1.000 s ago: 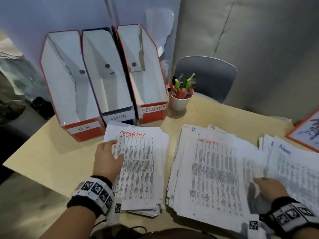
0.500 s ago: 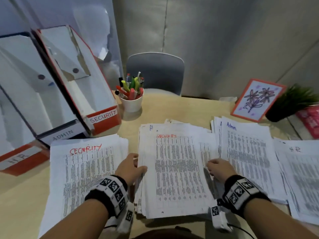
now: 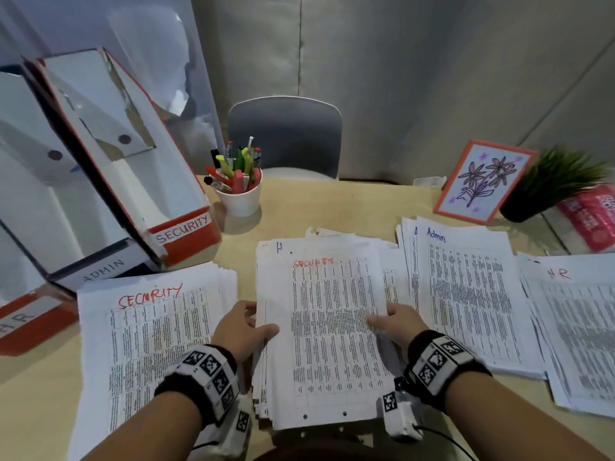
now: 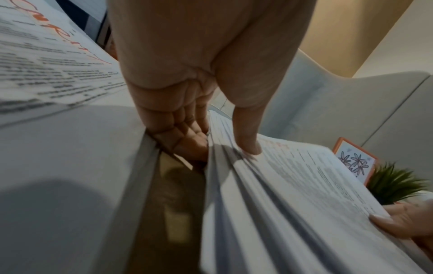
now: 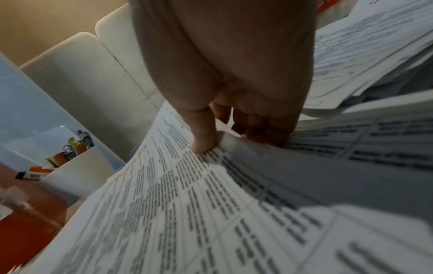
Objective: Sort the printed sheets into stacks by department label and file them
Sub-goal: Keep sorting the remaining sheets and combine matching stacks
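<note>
My left hand (image 3: 244, 331) and right hand (image 3: 396, 322) clamp opposite edges of the thick white unsorted printed-sheet pile (image 3: 332, 344), top sheet red-lettered SECURITY, at table centre. Sorting continues. Next: move that sheet to the white SECURITY stack (image 3: 149, 334) at 9 o'clock.

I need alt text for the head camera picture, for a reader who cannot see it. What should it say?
Two hands, left hand and right hand, grip the sides of a middle paper stack marked SECURITY on a desk. Beside it lie stacks marked SECURITY, Admin and HR; three file boxes stand at back left.
</note>
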{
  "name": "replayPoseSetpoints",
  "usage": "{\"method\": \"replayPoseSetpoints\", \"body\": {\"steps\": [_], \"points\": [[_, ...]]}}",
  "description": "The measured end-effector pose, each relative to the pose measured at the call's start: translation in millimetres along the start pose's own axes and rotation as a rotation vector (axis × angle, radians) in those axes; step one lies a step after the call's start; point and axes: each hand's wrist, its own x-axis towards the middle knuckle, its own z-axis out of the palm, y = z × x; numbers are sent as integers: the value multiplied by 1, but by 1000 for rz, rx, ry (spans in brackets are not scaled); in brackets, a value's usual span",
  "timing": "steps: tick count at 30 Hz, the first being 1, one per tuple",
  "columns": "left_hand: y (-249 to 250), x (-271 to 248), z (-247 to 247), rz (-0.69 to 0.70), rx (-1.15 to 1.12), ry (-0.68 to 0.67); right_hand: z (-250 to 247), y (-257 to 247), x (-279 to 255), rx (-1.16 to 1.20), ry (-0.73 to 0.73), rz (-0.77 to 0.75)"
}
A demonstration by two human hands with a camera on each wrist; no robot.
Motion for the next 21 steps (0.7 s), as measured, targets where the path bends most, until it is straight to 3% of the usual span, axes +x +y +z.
{"method": "replayPoseSetpoints", "body": {"steps": [4,9,12,16,21], "points": [[-1,1,2,-13,-2,28,-10,3,6,79,4,59],[2,1,7,0,21,45,-18,22,5,730,159,45],[5,2,11,1,35,51,-34,17,-7,938,297,114],[15,-6,22,9,234,97,-54,25,-4,1070,403,137],[25,-13,39,60,516,84,-63,30,-14,1129,396,143]]}}
